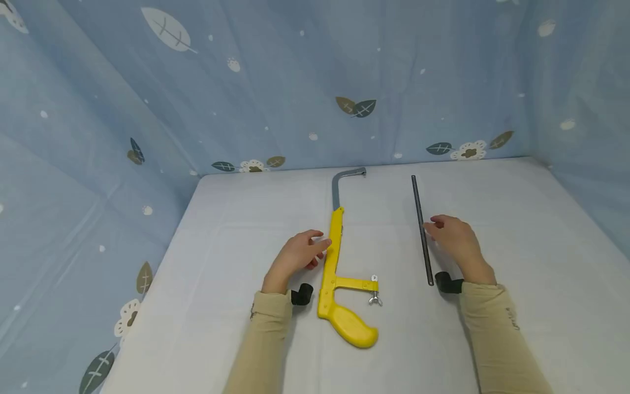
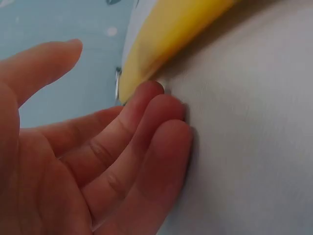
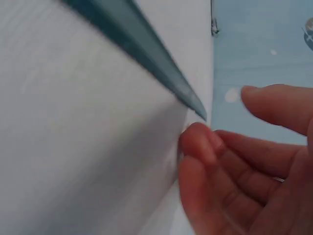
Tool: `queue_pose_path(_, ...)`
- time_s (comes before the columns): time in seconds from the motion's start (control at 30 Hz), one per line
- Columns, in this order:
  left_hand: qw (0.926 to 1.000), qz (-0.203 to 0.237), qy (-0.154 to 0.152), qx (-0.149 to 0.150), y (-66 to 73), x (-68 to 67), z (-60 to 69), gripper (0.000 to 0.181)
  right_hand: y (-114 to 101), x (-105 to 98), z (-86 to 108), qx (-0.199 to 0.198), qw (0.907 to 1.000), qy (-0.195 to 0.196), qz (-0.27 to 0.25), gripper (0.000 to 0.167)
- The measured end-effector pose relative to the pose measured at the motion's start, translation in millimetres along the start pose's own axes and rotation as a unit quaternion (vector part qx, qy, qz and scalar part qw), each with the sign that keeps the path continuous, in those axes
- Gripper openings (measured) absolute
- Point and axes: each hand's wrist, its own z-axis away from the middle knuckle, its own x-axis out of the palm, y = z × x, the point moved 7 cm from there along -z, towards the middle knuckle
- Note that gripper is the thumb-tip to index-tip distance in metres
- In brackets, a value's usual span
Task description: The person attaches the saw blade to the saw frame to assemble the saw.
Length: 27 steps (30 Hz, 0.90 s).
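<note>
A yellow hacksaw frame [image 1: 333, 241] with a grey curved front arm lies on the white table, its handle [image 1: 355, 328] toward me and no blade fitted across it. A wing nut [image 1: 375, 299] sits at its lower bracket. My left hand [image 1: 297, 253] is at the frame's left side, thumb raised and fingertips low by the yellow edge [image 2: 181, 24]; whether they touch is unclear. Right of the frame lies a long dark hacksaw blade [image 1: 422, 230]. Beside its right edge hovers my right hand [image 1: 455, 238], fingers loosely bent, thumb apart [image 3: 274, 105], holding nothing.
White cloth covers the table [image 1: 236, 219]. A blue leaf-patterned curtain [image 1: 275, 82] hangs along its back and left and right sides. Black wrist mounts [image 1: 302, 294] stick out from both sleeves, the right one close to the blade's near end.
</note>
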Motion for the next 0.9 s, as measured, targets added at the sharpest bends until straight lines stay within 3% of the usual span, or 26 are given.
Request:
queue_pose_path(0.13,0.9997,-0.021,-0.001,0.012,4.3,11.1,1.3,0.059,1,3,2.3,0.008,0.9993,0.011,0.035,0.051)
queue_pose_path(0.27,0.9988,-0.050,-0.003,0.002,3.2,13.0,2.8,0.058,-5,12,5.8,0.009,0.9980,-0.001,0.062,0.048)
queue_pose_path(0.4,0.9961,-0.087,-0.016,0.008,4.1,12.8,4.3,0.062,-15,15,9.9,-0.006,0.9966,0.002,0.082,0.036)
queue_pose_path(0.6,0.9898,-0.137,-0.035,0.023,6.5,14.8,3.6,0.073,-20,16,11.7,-0.011,0.9977,0.005,0.067,0.027)
queue_pose_path(0.9,0.9869,-0.147,-0.046,0.046,8.3,21.8,2.1,0.075,-23,18,10.0,-0.037,0.9976,0.009,0.059,0.024)
